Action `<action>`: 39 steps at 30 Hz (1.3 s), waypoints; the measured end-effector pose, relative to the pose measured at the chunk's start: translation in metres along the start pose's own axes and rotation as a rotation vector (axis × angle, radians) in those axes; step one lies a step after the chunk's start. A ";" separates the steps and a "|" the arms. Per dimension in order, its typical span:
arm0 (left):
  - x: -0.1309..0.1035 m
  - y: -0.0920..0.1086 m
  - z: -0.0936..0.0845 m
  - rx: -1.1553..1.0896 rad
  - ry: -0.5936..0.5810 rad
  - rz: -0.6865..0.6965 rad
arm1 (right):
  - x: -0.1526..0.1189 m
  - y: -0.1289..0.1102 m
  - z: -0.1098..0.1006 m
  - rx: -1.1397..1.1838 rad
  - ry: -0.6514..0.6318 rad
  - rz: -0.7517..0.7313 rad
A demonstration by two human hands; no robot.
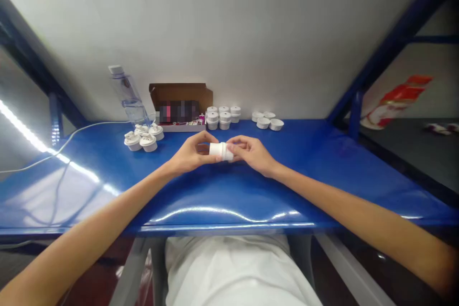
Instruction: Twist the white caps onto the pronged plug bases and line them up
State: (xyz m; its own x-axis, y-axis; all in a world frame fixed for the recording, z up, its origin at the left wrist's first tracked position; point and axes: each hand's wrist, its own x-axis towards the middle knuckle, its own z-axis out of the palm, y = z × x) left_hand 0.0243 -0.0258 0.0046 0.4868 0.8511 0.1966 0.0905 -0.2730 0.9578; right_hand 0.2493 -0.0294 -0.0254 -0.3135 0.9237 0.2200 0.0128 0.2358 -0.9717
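Note:
Between my two hands a white cylindrical plastic housing (216, 149) lies on its side, just above the blue table. My left hand (195, 153) is closed around its left end, thumb in front. The fingers of my right hand (251, 152) pinch its right end, past a raised ring. Behind my hands stand several similar white housings (224, 118), grouped upright. To the left sit several white round parts (148, 141) with small fittings on top. Several shallow white cups (276, 125) stand to the right at the back.
An open cardboard box (181, 92) with small items stands against the wall. Beside it leans a clear water bottle (131, 98). A white cable (89, 125) crosses the left of the blue table (304, 191). Blue frame posts (355, 114) rise at both sides.

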 end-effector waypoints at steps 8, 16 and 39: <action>0.003 -0.004 0.004 -0.005 0.077 -0.083 | 0.000 0.004 0.000 -0.004 -0.022 -0.065; -0.002 -0.004 0.003 0.178 0.092 0.171 | 0.003 -0.003 -0.006 0.140 -0.058 0.150; 0.000 -0.005 -0.008 0.841 -0.212 0.302 | 0.090 0.031 -0.069 -0.906 0.348 -0.214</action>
State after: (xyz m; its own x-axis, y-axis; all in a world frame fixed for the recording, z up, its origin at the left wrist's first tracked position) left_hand 0.0164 -0.0210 0.0012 0.7341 0.6133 0.2916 0.4958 -0.7774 0.3871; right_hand 0.2869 0.0814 -0.0302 -0.0992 0.8379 0.5368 0.7546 0.4150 -0.5083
